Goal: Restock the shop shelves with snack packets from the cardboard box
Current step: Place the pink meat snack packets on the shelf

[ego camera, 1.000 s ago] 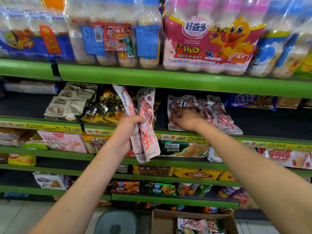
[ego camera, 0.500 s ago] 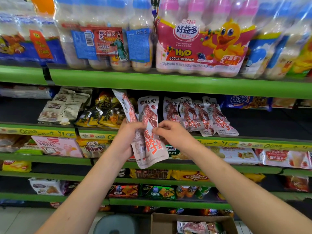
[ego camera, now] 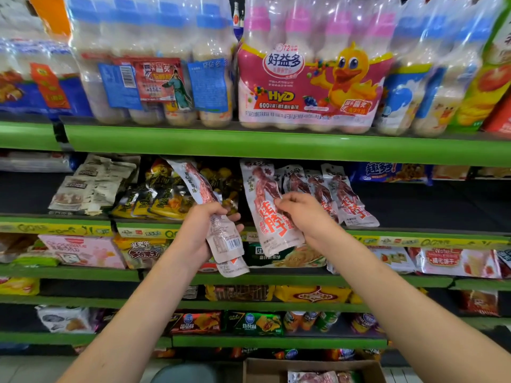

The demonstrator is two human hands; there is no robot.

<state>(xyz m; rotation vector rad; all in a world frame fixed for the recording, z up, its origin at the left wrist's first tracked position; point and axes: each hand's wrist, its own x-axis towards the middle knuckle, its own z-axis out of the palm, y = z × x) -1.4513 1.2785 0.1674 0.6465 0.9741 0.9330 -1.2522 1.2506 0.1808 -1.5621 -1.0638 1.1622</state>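
1. Head view, hands: the left hand [ego camera: 199,233] was wrapped around a small bunch of white-and-red snack packets [ego camera: 221,233], barcode side toward me, their tops fanning up and left. I judged it served as the reserve, so the other hand could deal out one packet at a time.

2. The right hand [ego camera: 301,214] pinched a single packet [ego camera: 269,211] near its middle, printed face outward, its lower end hanging over the shelf edge [ego camera: 414,239]. It hung just beside the shelved packets [ego camera: 343,200] of the same print, which leaned back in an overlapping row; I took it that this one was meant to join the row's left end.

3. Supply: the cardboard box [ego camera: 312,369] sat on the floor at the bottom of the view, with more packets showing inside.

4. Surroundings: yellow-and-black pouches [ego camera: 163,197] crowded the slot from the left, so the gap looked narrow. The green shelf [ego camera: 276,145] above, loaded with bottle multipacks [ego camera: 307,87], limited headroom. A grey stool [ego camera: 182,375] stood next to the box.
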